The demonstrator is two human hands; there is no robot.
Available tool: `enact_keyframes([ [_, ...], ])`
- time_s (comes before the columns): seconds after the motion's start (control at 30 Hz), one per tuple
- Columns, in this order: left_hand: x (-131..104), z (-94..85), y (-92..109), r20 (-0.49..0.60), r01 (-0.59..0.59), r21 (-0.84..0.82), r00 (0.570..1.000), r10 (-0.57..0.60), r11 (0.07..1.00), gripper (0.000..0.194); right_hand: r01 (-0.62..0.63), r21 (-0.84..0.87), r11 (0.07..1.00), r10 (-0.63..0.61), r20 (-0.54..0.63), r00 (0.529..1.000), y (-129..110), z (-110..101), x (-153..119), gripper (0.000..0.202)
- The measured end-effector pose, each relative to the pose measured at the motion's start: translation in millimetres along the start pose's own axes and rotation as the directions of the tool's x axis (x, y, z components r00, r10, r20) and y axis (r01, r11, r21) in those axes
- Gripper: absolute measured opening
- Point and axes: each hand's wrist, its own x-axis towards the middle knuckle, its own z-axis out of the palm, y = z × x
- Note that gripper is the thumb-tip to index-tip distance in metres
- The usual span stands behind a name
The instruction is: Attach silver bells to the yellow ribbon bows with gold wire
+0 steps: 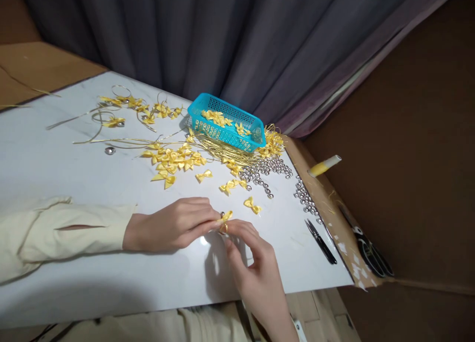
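Note:
My left hand pinches a small yellow ribbon bow above the white table. A silver bead shows at the bow's upper edge, and a bit of gold cord loops below it. From the right, my right hand meets it with thumb and index finger close to the cord loop; whether they grip the loop is hard to make out. Beyond the hands lie a heap of yellow bows, a loose bow and many silver beads.
A blue plastic basket holds more bows, with gold cords beside it. Bows on cords lie at the far left. Black thread snips rest at the right, near scissors and a yellow-white tube on the cardboard edge.

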Motion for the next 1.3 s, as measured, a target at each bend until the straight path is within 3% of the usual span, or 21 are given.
enact_keyframes([
  [0.17, 1.5, -0.8, 1.6, 0.006, 0.006, -0.001, 1.0, -0.006, 1.0, 0.028, -0.035, -0.117, 0.992, 0.032, -0.035, 0.999, -5.5, 3.8, 0.0, 0.015],
  [0.5, 1.9, -1.2, 2.1, 0.037, 0.026, -0.025, 0.999, -0.025, 0.999, 0.03, -0.246, 0.066, 0.967, 0.25, -0.057, 0.967, -2.4, 11.3, 0.7, 0.016],
  [0.77, 1.4, -0.3, 2.2, 0.03, 0.007, -0.015, 1.0, -0.007, 1.0, 0.032, -0.247, 0.075, 0.966, 0.253, -0.078, 0.964, 2.7, 8.2, 6.1, 0.014],
  [1.13, 2.7, -1.2, 2.9, 0.066, 0.066, -0.112, 0.996, -0.059, 0.992, 0.028, -0.208, -0.026, 0.978, 0.206, -0.071, 0.976, 7.5, -2.4, 8.8, 0.018],
  [1.3, 4.2, -1.9, 0.9, 0.104, 0.213, -0.203, 0.975, -0.195, 0.956, 0.026, -0.073, -0.033, 0.997, 0.068, -0.142, 0.987, 0.8, -3.6, 9.6, 0.028],
])
